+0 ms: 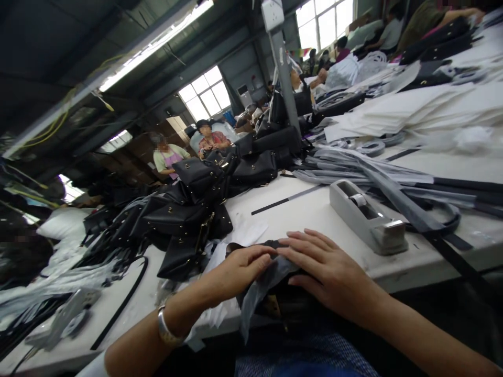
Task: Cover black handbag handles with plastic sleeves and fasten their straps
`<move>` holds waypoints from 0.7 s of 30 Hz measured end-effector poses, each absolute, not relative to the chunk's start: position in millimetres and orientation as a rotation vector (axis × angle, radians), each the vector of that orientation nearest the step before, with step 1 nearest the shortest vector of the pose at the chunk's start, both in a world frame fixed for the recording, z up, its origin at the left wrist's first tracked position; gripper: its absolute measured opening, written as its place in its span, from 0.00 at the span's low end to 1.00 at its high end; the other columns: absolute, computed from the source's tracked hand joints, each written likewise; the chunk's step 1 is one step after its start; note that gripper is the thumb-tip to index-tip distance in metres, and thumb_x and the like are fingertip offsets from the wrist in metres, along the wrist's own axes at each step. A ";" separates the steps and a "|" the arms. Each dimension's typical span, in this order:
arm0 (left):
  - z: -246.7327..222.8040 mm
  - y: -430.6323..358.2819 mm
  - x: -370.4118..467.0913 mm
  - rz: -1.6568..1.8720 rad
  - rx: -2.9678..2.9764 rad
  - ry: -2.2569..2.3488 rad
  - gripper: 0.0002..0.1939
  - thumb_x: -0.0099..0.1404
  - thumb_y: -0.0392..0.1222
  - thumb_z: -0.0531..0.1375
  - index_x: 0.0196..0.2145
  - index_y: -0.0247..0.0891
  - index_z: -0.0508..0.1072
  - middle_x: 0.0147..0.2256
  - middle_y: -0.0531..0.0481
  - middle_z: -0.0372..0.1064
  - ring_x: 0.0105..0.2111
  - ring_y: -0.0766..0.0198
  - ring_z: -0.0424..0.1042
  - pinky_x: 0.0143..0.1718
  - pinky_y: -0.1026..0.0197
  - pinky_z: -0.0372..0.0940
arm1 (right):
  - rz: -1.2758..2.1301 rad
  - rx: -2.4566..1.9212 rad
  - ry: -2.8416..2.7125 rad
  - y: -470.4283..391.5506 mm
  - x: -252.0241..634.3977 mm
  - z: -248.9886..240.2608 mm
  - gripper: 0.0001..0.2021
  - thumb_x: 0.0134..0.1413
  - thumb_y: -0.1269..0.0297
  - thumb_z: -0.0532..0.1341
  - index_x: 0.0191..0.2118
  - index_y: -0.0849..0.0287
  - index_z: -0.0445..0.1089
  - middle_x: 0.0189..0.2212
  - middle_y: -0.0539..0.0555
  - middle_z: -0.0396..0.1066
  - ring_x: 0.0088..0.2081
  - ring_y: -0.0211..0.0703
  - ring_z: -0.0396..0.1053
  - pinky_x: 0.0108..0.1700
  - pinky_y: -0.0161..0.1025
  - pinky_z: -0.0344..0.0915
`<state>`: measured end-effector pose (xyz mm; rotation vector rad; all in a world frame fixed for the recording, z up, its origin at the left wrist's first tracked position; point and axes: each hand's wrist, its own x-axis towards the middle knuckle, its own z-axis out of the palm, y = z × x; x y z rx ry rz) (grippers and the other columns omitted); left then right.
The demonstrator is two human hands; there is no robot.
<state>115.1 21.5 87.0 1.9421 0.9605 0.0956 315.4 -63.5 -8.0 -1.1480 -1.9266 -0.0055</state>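
A black handbag [298, 298] with a gold-coloured metal fitting lies close to my body at the table's front edge. Translucent grey wrapping [257, 293] covers its upper part and hangs down in front. My left hand [249, 264] curls over the left side of the wrapping, thumb and fingers pressed together on it. My right hand [326, 269] lies on the right side of the bag's top, fingers stretched out and slightly apart. The fingertips of both hands almost meet over the bag. Much of the bag is hidden by my hands and the wrapping.
A grey tape dispenser [367, 220] stands right of my hands. Beyond it lie wrapped straps [353, 162] and white sheets [412, 107]. Black handbags [184, 220] are piled to the left. Another dispenser [65, 319] sits far left. A metal post [286, 84] rises behind; several people work around.
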 end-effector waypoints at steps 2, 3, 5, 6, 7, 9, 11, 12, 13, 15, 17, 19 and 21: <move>87.7 12.0 107.2 0.156 1.951 0.931 0.18 0.70 0.51 0.56 0.52 0.41 0.75 0.46 0.46 0.75 0.48 0.55 0.71 0.49 0.55 0.66 | -0.073 -1.081 -2.080 -54.5 310.9 0.1 0.20 0.64 0.72 0.57 0.60 0.51 0.66 0.52 0.55 0.74 0.54 0.51 0.70 0.64 0.58 0.56; 88.1 7.0 102.6 0.181 1.902 0.938 0.19 0.70 0.51 0.56 0.53 0.41 0.74 0.47 0.46 0.75 0.47 0.55 0.72 0.48 0.56 0.66 | -0.098 -1.076 -2.096 -50.7 310.9 2.5 0.20 0.64 0.74 0.55 0.59 0.51 0.67 0.49 0.55 0.76 0.50 0.50 0.73 0.64 0.58 0.58; 88.0 -2.5 89.4 0.156 1.730 0.925 0.22 0.70 0.54 0.55 0.54 0.39 0.72 0.46 0.44 0.75 0.43 0.57 0.74 0.43 0.57 0.68 | -0.136 -1.122 -2.036 -45.2 315.8 3.5 0.20 0.64 0.76 0.52 0.57 0.53 0.70 0.46 0.55 0.78 0.46 0.48 0.76 0.61 0.55 0.63; 87.3 -6.7 80.4 0.111 1.640 0.888 0.23 0.70 0.56 0.54 0.53 0.39 0.72 0.44 0.43 0.75 0.40 0.58 0.75 0.40 0.58 0.69 | -0.152 -1.164 -1.977 -43.5 320.4 2.2 0.20 0.64 0.75 0.51 0.56 0.53 0.70 0.46 0.56 0.78 0.46 0.49 0.76 0.59 0.53 0.65; 86.1 -10.4 69.9 0.055 1.569 0.838 0.23 0.70 0.57 0.54 0.51 0.38 0.73 0.41 0.44 0.76 0.37 0.59 0.75 0.39 0.60 0.68 | -0.158 -1.212 -1.914 -42.5 325.9 0.4 0.20 0.64 0.74 0.51 0.56 0.53 0.70 0.47 0.56 0.77 0.47 0.50 0.75 0.57 0.52 0.68; 82.9 -16.0 46.6 -0.049 1.506 0.773 0.21 0.68 0.57 0.57 0.45 0.37 0.75 0.35 0.47 0.75 0.32 0.64 0.73 0.37 0.63 0.66 | -0.143 -1.310 -1.812 -42.3 336.4 -2.3 0.19 0.65 0.70 0.51 0.55 0.51 0.71 0.48 0.55 0.77 0.48 0.52 0.75 0.53 0.51 0.71; 81.8 -19.3 24.9 -0.064 1.510 0.815 0.17 0.66 0.54 0.60 0.40 0.37 0.76 0.30 0.51 0.73 0.28 0.68 0.69 0.32 0.67 0.63 | -0.121 -1.363 -1.782 -45.8 340.5 2.2 0.18 0.65 0.67 0.51 0.56 0.48 0.70 0.49 0.54 0.76 0.50 0.53 0.74 0.53 0.51 0.72; 83.3 -20.4 16.3 -0.036 1.523 0.866 0.15 0.66 0.52 0.61 0.39 0.37 0.76 0.28 0.53 0.71 0.26 0.69 0.67 0.30 0.68 0.62 | -0.116 -1.373 -1.803 -49.3 338.1 8.8 0.19 0.65 0.66 0.52 0.58 0.46 0.67 0.52 0.54 0.74 0.52 0.55 0.73 0.54 0.53 0.71; 86.8 -21.5 10.0 0.010 1.546 0.923 0.14 0.67 0.51 0.60 0.38 0.37 0.75 0.27 0.54 0.70 0.25 0.69 0.66 0.27 0.69 0.61 | -0.123 -1.365 -1.846 -53.9 332.2 18.4 0.22 0.64 0.64 0.54 0.62 0.46 0.64 0.55 0.55 0.71 0.54 0.56 0.71 0.56 0.54 0.69; 99.3 -23.5 4.7 0.126 1.663 1.007 0.13 0.68 0.49 0.57 0.35 0.37 0.73 0.26 0.54 0.69 0.23 0.69 0.66 0.25 0.69 0.59 | -0.166 -1.293 -1.984 -64.5 311.0 44.9 0.30 0.60 0.60 0.58 0.68 0.49 0.55 0.63 0.56 0.63 0.61 0.61 0.63 0.60 0.57 0.65; 116.4 -25.5 7.1 0.231 1.839 1.016 0.13 0.68 0.48 0.57 0.32 0.36 0.73 0.26 0.54 0.69 0.24 0.69 0.67 0.25 0.69 0.59 | -0.233 -1.144 -2.135 -72.0 282.7 75.0 0.35 0.58 0.56 0.61 0.69 0.52 0.52 0.63 0.59 0.62 0.63 0.63 0.60 0.62 0.59 0.62; 132.1 -26.7 12.0 0.297 1.936 0.957 0.13 0.68 0.48 0.58 0.32 0.36 0.73 0.27 0.53 0.70 0.24 0.68 0.68 0.25 0.69 0.60 | -0.225 -1.034 -2.248 -71.2 256.7 100.1 0.33 0.59 0.55 0.62 0.67 0.53 0.55 0.57 0.61 0.70 0.57 0.61 0.68 0.57 0.56 0.68; 140.8 -26.2 12.9 0.350 1.935 0.878 0.14 0.68 0.50 0.58 0.35 0.35 0.74 0.29 0.51 0.71 0.25 0.68 0.68 0.25 0.69 0.61 | -0.185 -1.010 -2.340 -62.7 241.1 115.8 0.21 0.64 0.59 0.59 0.61 0.54 0.64 0.45 0.59 0.77 0.44 0.53 0.77 0.44 0.46 0.75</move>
